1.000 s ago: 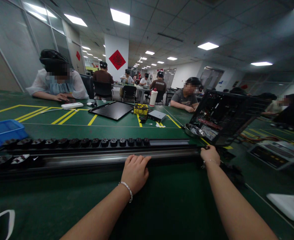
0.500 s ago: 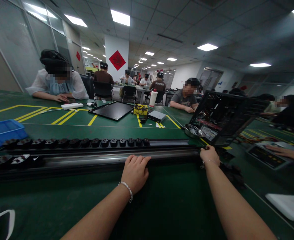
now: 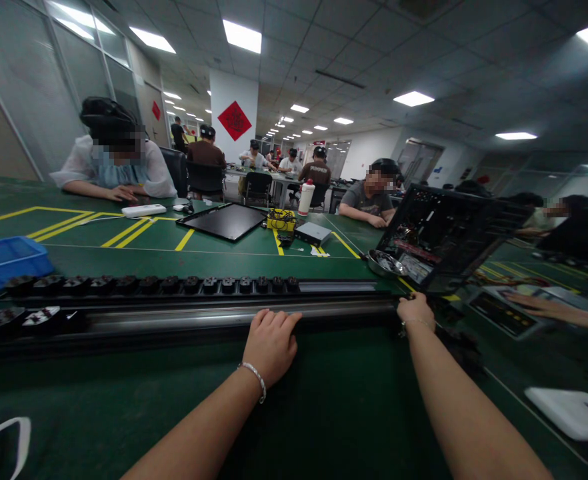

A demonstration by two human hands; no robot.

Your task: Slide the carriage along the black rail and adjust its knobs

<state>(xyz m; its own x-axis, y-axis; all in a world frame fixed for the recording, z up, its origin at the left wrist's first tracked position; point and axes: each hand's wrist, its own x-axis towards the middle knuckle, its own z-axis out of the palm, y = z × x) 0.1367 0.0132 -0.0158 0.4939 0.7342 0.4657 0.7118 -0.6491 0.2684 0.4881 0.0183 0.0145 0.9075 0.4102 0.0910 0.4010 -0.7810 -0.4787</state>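
Observation:
A long black power strip housing (image 3: 184, 317) with a shiny metal channel inside lies across the bench before me. Several black socket modules sit in its left end, among them one with a pale top (image 3: 41, 316). My left hand (image 3: 271, 347) curls its fingers over the near edge, around the middle of the length. At the right end, my right hand (image 3: 417, 312) is closed around the housing's tip; a small dark bit shows by the fingers, too small to name. Parallel behind lies a second strip (image 3: 334, 287), with a row of black sockets (image 3: 210, 285) along most of it.
A blue tray (image 3: 9, 263) stands at left. Behind are a flat black panel (image 3: 227, 221), a grey box (image 3: 313, 233) and a bottle (image 3: 305, 199). An open computer case (image 3: 449, 233) and metal bowl (image 3: 385, 263) stand right, near a co-worker's hand (image 3: 539, 303) over a scale (image 3: 504, 313).
Both hands keep their places on the housing, with only a slight leftward shift of the right hand. The right side of the view has shifted a little. A standing person now shows far back.

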